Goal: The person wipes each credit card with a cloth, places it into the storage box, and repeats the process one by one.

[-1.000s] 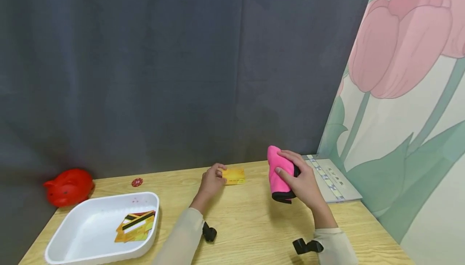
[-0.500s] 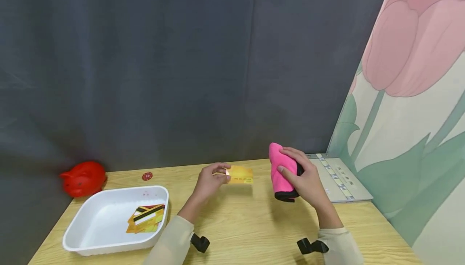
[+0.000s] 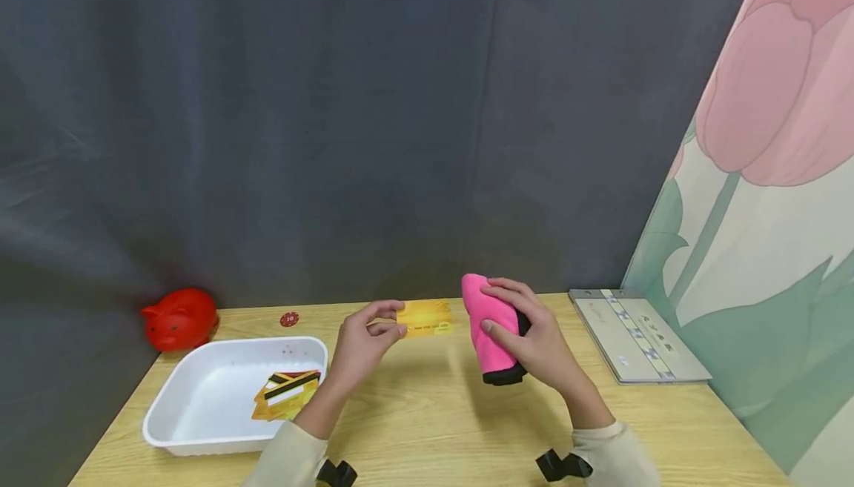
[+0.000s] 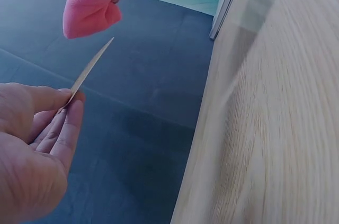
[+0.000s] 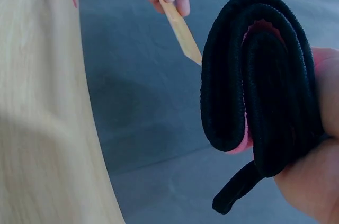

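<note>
My left hand (image 3: 361, 341) pinches a golden-yellow bank-style card (image 3: 425, 317) by its left end, thumb against fingers. Seen from the left wrist, the card (image 4: 91, 69) is nearly edge-on and raised above the wooden table. My right hand (image 3: 531, 333) grips a folded pink cloth (image 3: 488, 330) with black edging, its thumb on the near face. The right wrist view shows the cloth's layered black-bound edge (image 5: 228, 91) and a small black loop (image 5: 233, 189) hanging below. The card's right end is close to the cloth's left side.
A white plastic tray (image 3: 163, 416) with several yellow cards (image 3: 287, 396) stands on the left. Behind it are a red piggy bank (image 3: 180, 320) and a red poker chip (image 3: 289, 319). A grey-white folder (image 3: 617, 346) lies at the right, near the wall; a dark curtain hangs behind the table.
The left hand has lifted the card off the table and holds it up near the cloth. The right hand has brought the cloth leftward, nearer the card. The head view has turned left.
</note>
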Motion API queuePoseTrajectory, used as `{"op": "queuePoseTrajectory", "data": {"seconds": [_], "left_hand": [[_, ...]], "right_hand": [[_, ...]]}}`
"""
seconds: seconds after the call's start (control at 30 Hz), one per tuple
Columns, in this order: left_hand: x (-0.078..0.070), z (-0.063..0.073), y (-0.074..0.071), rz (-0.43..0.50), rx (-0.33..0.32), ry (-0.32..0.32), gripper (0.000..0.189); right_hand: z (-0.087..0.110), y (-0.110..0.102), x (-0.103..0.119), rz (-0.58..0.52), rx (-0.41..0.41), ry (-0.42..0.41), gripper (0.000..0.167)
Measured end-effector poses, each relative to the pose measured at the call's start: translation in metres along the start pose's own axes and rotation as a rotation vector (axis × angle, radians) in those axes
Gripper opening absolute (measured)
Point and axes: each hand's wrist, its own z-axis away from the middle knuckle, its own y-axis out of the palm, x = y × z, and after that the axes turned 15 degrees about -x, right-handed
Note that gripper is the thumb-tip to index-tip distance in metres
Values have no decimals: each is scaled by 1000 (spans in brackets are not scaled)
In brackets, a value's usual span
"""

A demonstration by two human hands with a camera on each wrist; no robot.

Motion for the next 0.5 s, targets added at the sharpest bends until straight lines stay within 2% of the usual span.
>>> {"op": "queuePoseTrajectory", "data": {"seconds": [0.23, 0.5], "left_hand": [[-2, 0, -8, 5, -52, 24, 34], [-1, 1, -9, 15, -47, 31, 34]], "right_hand": [[2, 8, 1, 26, 11, -15, 46], [6, 11, 1, 32, 27, -2, 47]]}}
